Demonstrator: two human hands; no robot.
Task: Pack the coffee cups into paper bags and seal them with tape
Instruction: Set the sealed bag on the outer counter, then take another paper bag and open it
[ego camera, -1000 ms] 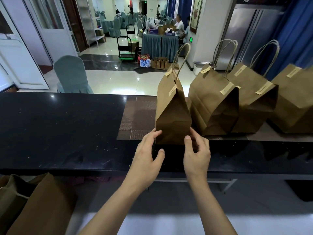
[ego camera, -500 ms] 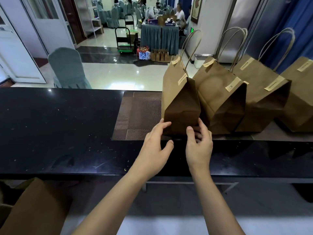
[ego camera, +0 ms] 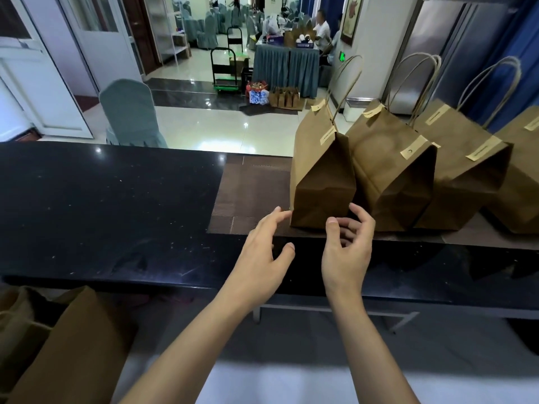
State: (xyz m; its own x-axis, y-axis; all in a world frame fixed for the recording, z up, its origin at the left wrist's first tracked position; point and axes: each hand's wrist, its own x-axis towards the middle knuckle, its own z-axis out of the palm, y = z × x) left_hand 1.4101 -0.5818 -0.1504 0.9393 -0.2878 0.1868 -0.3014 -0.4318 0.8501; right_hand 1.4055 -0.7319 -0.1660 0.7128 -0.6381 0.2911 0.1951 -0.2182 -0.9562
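The taped bag stands upright on the brown mat, touching the next bag in the row, with the left hand and right hand both spread open at its base, holding nothing.

Counter: glossy black, flecked with pale specks
Mat: dark brown, fine woven grid texture
Paper bags, nearest, second, third: plain kraft brown, darker on shaded faces; twisted handles in the same brown
Tape strips: pale tan with small dark print
Loose bags at lower left: kraft brown
Chair cover: muted grey-teal, pleated skirt
Table skirt: grey-blue, vertical pleats
Floor: glossy cream tile with a dark border band
Curtain: deep blue
Doors: white
Small package on floor: blue-and-white pattern
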